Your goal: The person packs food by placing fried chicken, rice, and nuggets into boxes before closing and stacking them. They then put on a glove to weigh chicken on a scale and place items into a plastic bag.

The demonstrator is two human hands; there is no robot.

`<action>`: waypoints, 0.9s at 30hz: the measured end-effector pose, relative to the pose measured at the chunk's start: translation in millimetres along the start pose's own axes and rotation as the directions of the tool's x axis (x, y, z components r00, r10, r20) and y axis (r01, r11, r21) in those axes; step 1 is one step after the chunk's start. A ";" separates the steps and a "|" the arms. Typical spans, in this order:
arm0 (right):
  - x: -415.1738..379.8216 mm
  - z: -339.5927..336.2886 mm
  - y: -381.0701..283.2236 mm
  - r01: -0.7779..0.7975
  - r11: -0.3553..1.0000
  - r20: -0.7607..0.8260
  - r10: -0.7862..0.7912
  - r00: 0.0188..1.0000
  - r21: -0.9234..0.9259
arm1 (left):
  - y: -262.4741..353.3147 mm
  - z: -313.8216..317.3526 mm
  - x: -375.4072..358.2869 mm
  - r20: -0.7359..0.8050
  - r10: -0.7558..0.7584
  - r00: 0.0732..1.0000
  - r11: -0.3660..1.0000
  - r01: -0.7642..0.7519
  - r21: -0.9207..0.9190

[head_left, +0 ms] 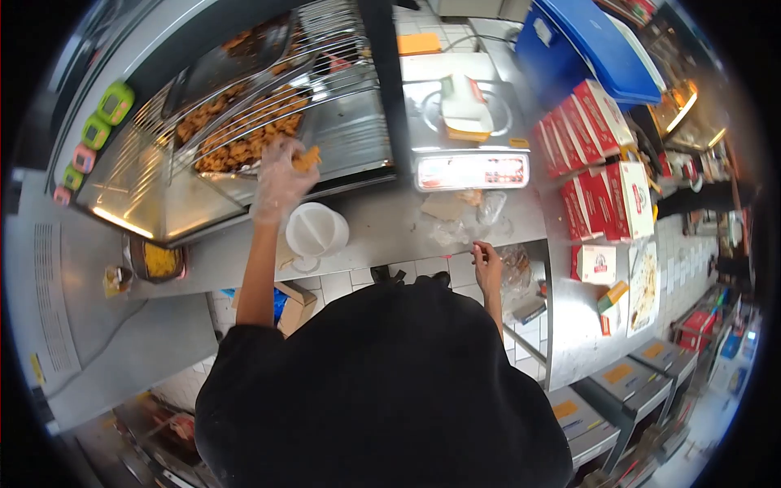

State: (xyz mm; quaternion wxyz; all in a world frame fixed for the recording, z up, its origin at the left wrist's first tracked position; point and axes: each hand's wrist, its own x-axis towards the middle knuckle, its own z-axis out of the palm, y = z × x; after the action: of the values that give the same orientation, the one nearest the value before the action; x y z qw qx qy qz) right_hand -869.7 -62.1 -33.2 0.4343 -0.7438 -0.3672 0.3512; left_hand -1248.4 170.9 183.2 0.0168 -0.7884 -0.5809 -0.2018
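Observation:
My left hand point(282, 180), in a clear plastic glove, is at the front of a lit metal display case. Its fingers are closed on a piece of fried food point(307, 159). Behind it, trays of browned fried pieces point(260, 126) lie beneath wire racks. Just below the hand a white round container point(317, 230) stands on the steel counter point(374, 224). Bare, my right hand point(486, 262) hangs over the counter's front edge with its fingers curled; whether they hold anything is too small to tell. Crumpled clear plastic point(450, 230) lies near it.
A scale point(472, 172) bears a paper-lined carton point(466, 110). Red and white boxes point(598, 203) are stacked at the right, before a blue bin point(569, 49). Coloured timers point(115, 103) line the case's left side. A pan of yellow shreds point(160, 260) sits at the left.

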 end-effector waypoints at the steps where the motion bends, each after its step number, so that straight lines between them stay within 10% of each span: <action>1: -0.3 1.3 4.5 0.000 1.000 0.008 0.000 1.000 0.017 | 21.0 -3.6 -7.8 0.023 0.071 0.997 0.987 -0.067 -0.146; 7: -25.8 -4.0 5.1 -0.061 0.998 0.000 0.061 0.998 0.026 | 173.8 19.9 27.0 0.130 0.286 0.949 0.708 -0.118 -0.696; 12: -54.1 -29.6 22.1 -0.043 0.999 -0.045 0.044 0.998 0.026 | 251.2 94.5 138.0 0.063 0.164 0.984 0.689 -0.069 -0.722; 15: -71.5 -45.8 48.1 -0.109 0.991 -0.071 0.115 0.991 0.077 | 238.0 181.4 181.4 0.474 0.187 0.860 0.820 0.129 -0.558; 17: -86.2 -55.9 73.0 -0.119 0.990 -0.120 0.128 0.985 0.075 | 217.7 245.4 197.0 0.453 0.595 0.664 0.801 -0.540 -0.261; 18: -88.1 -60.6 76.7 -0.137 0.988 -0.156 0.146 0.977 0.068 | 226.6 232.7 197.1 0.448 0.606 0.657 0.791 -0.555 -0.256; 20: -95.3 -72.3 82.8 -0.192 0.977 -0.175 0.206 0.963 0.090 | 235.6 206.3 181.5 0.568 0.108 0.816 0.913 0.144 -0.381; 27: -87.4 -88.3 93.9 -0.235 0.970 -0.175 0.243 0.954 0.065 | 243.3 162.4 173.2 0.394 0.010 0.919 0.975 0.078 -0.207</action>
State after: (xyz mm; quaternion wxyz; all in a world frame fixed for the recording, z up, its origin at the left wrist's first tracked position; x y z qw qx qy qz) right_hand -815.0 -204.0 -67.1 0.4364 -0.8021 -0.2256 0.3397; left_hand -933.2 291.8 143.2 -0.1901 -0.7994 -0.5605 -0.1027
